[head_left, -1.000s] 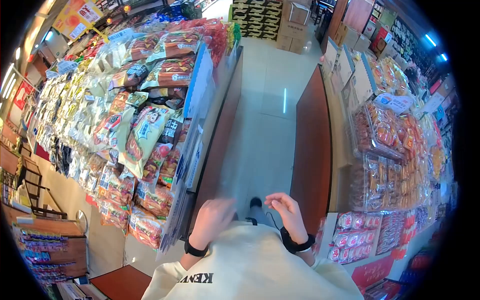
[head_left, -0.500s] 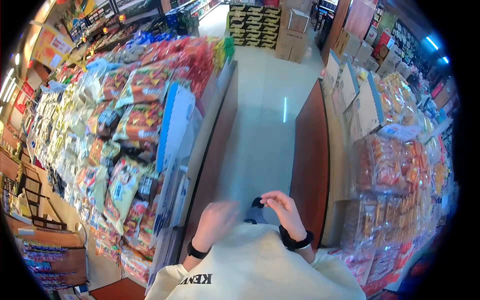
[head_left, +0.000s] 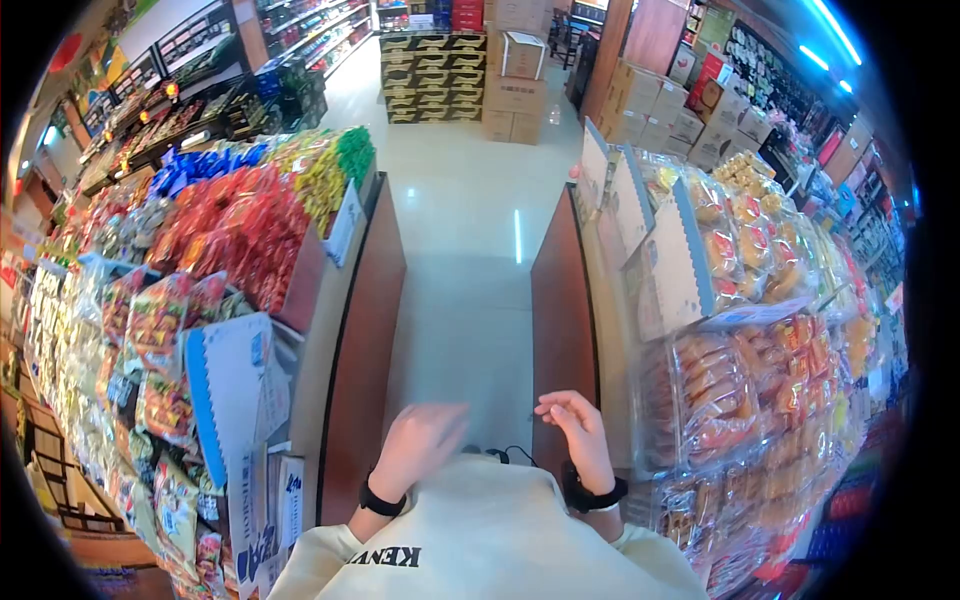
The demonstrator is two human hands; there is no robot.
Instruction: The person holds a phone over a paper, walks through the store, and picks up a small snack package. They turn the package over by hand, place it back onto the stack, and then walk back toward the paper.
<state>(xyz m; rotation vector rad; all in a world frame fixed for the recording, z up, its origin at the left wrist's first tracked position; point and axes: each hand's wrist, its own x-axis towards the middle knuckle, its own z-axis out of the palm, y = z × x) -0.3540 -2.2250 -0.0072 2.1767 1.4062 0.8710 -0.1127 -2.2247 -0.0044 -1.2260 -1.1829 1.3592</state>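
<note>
My left hand (head_left: pixel 425 440) is in front of my chest, its fingers stretched out and a little smeared, with no object visible in it. My right hand (head_left: pixel 578 425) is raised a short way to the right, fingers loosely bent and apart from the thumb, holding nothing. Each wrist wears a black band, the left band (head_left: pixel 384 495) and the right band (head_left: pixel 594 490). Both hands are in the air over the aisle floor (head_left: pixel 465 360), touching no goods. Nearest to the right hand are clear-wrapped snack packs (head_left: pixel 700 390) on the right display.
Bagged snacks (head_left: pixel 160 400) and red-wrapped sweets (head_left: pixel 235 230) fill the left display, behind a brown side panel (head_left: pixel 360 330). Another brown panel (head_left: pixel 565 320) borders the right display. Stacked dark patterned boxes (head_left: pixel 435 80) and brown cartons (head_left: pixel 515 95) stand at the aisle's far end.
The view has moved forward along the aisle and turned slightly. The displays on both sides have come nearer. Both hands stay raised before my chest.
</note>
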